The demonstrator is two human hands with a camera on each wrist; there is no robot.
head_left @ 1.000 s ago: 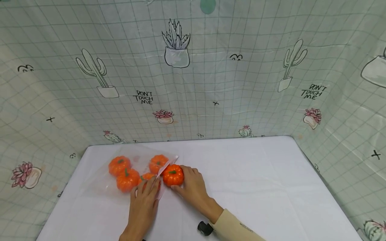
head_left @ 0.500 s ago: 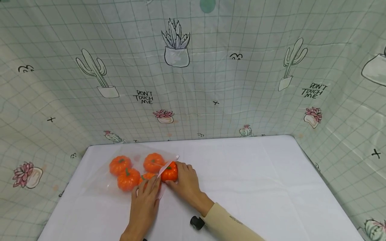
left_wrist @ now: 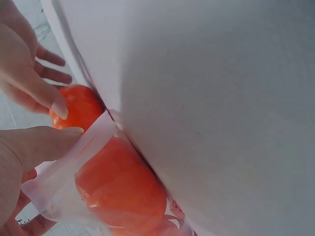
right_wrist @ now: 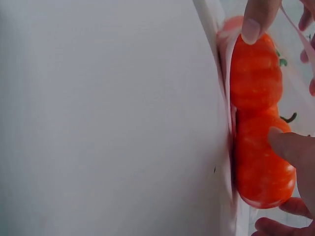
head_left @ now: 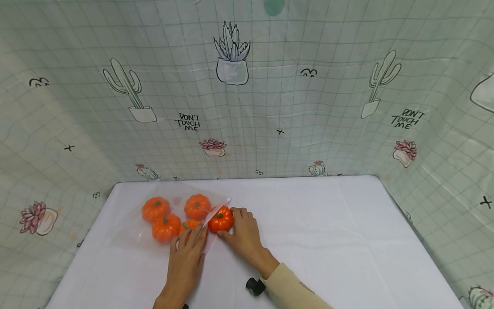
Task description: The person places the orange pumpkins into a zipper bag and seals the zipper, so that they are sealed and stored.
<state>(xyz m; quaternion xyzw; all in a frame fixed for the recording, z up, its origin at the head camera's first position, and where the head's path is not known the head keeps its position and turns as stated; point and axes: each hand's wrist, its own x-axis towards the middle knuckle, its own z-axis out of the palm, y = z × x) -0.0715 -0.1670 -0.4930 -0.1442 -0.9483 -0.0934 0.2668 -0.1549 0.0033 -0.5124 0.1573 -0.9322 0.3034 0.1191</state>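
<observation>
A clear plastic bag (head_left: 129, 231) with a pale pink edge lies on its side, its mouth facing right. Several small orange pumpkins (head_left: 166, 228) with green stems show through it. At the mouth, my left hand (head_left: 185, 259) holds the near edge, thumb (left_wrist: 51, 142) on one side and fingers on the other. My right hand (head_left: 245, 238) grips another orange pumpkin (head_left: 221, 220) right at the opening, its thumb (right_wrist: 283, 142) on the near side and fingers round the far side. The bag's edge overlaps this pumpkin's left side, and my left fingers cover part of the nearest bagged one.
A white cloth covers the table (head_left: 328, 240). Behind and at both sides hangs a curtain (head_left: 262, 98) printed with a grid and cacti. A small black device (head_left: 254, 286) sits at the right cuff.
My right hand has moved the gripped pumpkin slightly left into the bag's mouth, then eased back a little. One bagged pumpkin near the opening has shifted left. My left hand stays at the edge.
</observation>
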